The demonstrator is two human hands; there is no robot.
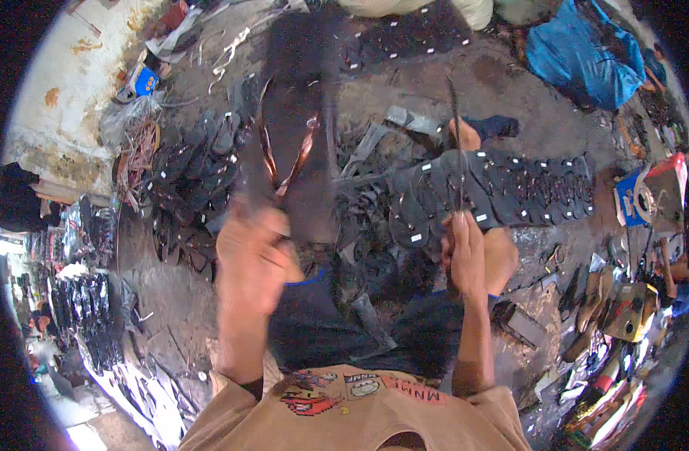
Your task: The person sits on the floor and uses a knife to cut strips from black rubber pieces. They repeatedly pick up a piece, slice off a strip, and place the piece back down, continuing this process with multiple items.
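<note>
My left hand [258,252], smeared by motion, is closed on the near end of a dark flip-flop [299,150]. The sandal has a flat black sole and a shiny brown V-shaped strap [308,146], and it is held up in front of me. To the right, my right hand [466,252] is closed round the near end of a long, thin dark rod-like tool [455,128] that points away from me. Whether it has a cutting edge cannot be made out. Just beyond that hand lies a row of black sandals [502,188] with small white tags.
A heap of dark sandals [186,173] lies at the left, and dark scraps [367,248] lie between my hands. More tagged soles [404,37] are at the far side. A blue bag [585,56] sits far right; boxes [634,312] stand at the right.
</note>
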